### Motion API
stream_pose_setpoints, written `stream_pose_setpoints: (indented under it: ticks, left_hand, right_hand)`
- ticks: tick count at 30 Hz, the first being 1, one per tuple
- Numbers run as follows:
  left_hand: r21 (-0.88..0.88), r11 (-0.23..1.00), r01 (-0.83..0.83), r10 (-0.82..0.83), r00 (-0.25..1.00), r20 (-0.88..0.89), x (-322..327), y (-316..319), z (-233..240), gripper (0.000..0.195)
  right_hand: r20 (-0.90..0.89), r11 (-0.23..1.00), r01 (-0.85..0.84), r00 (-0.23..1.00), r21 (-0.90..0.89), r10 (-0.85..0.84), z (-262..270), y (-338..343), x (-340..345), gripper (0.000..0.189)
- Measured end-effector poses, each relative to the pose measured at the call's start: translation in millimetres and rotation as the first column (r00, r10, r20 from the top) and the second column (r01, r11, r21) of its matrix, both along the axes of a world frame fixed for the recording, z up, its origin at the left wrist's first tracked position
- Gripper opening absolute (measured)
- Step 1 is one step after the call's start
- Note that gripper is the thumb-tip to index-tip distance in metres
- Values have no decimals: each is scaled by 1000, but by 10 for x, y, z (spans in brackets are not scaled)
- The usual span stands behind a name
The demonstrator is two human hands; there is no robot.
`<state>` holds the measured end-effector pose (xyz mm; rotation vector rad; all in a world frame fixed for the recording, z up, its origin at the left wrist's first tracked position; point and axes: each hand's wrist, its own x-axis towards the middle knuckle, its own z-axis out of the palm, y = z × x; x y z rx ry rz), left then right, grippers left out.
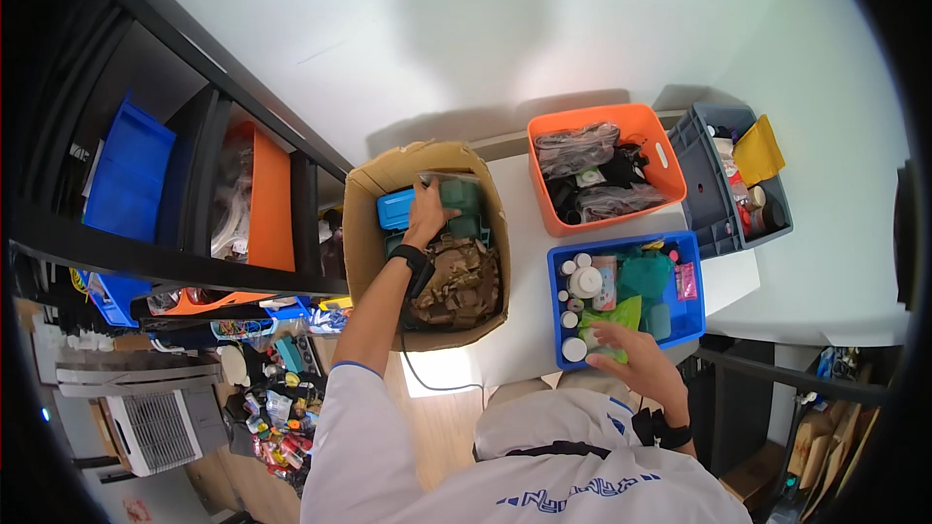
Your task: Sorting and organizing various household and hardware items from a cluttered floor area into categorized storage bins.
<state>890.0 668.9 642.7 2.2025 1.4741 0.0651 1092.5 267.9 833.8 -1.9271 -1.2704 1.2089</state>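
Observation:
My left hand (pixel 427 211) reaches into a tall cardboard box (pixel 352 262). Its fingers rest by a clear plastic bag edge (pixel 453 176) and a dark green case (pixel 462 196); whether they grip anything is hidden. Beside the hand in the box are a bright blue case (pixel 394 209) and a camouflage fabric bag (pixel 457 280). Over the near edge of a blue plastic bin (pixel 628 239), my right hand (pixel 632 356) hovers with fingers apart, close to a lime green bag (pixel 626 314). That bin also holds several white-capped bottles (pixel 585 281) and a teal pouch (pixel 645 273).
An orange bin (pixel 547 207) with bagged cables stands behind the blue bin on the white table (pixel 520 255). Right of it is a grey crate (pixel 703 211). A black metal shelf (pixel 182 269) borders the left. A cable (pixel 437 387) hangs near my left wrist.

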Motion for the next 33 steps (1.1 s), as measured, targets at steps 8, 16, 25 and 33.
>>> stream_pose_setpoints:
  ticks: [8,16,25,33]
  left_hand:
    - [-160,974,159,-176,980,-94,-187,199,-91,68]
    - [-150,980,133,-89,959,271,-740,-136,916,47]
    - [-250,967,55,82,857,508,-1077,-1927,1971,37]
    - [-285,957,-45,165,897,410,-583,-2927,2019,30]
  right_hand:
    - [-3,997,-52,999,49,53,-57,78,11,53]
    - [55,990,-38,998,138,31,-187,5,288,52]
    - [231,997,72,970,39,-80,-461,-169,953,52]
    - [543,993,98,831,67,-118,-1322,-470,1813,56]
